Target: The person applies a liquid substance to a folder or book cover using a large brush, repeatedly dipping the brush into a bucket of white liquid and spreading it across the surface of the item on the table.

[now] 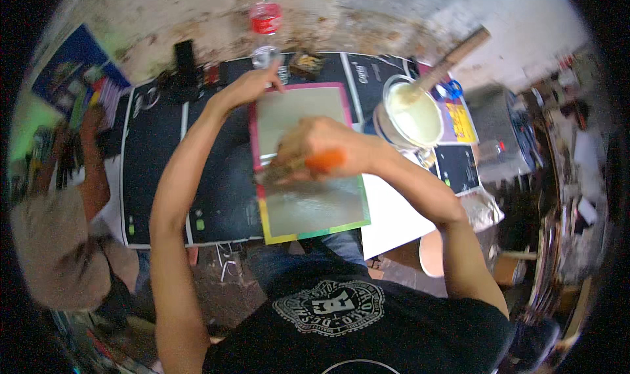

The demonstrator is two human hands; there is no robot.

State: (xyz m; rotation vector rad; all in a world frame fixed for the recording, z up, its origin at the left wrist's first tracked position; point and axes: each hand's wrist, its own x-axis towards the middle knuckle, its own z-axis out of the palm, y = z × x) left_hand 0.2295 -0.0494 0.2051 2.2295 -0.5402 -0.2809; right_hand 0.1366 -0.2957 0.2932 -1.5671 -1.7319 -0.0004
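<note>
Dark posters point(216, 177) cover our bench, where our left hand point(252, 85) lies spread on the far corner of the rainbow-edged grey panel point(308, 203) while our right hand point(315, 147) grips an orange-handled brush point(298, 164), whose wet bristles could smear past the edge if the panel slides.

The board point(308, 170) is silvery grey with a pink-to-yellow-green border, the brush point(308, 163) handle orange, the bucket's point(412, 115) paint cream, the bottle point(266, 20) red-capped, the posters point(216, 177) black.

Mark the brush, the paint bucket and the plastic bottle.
brush point(326, 160), head view, on its orange handle in the right hand.
paint bucket point(396, 132), head view, on its left rim.
plastic bottle point(266, 21), head view, on its red label.
</note>
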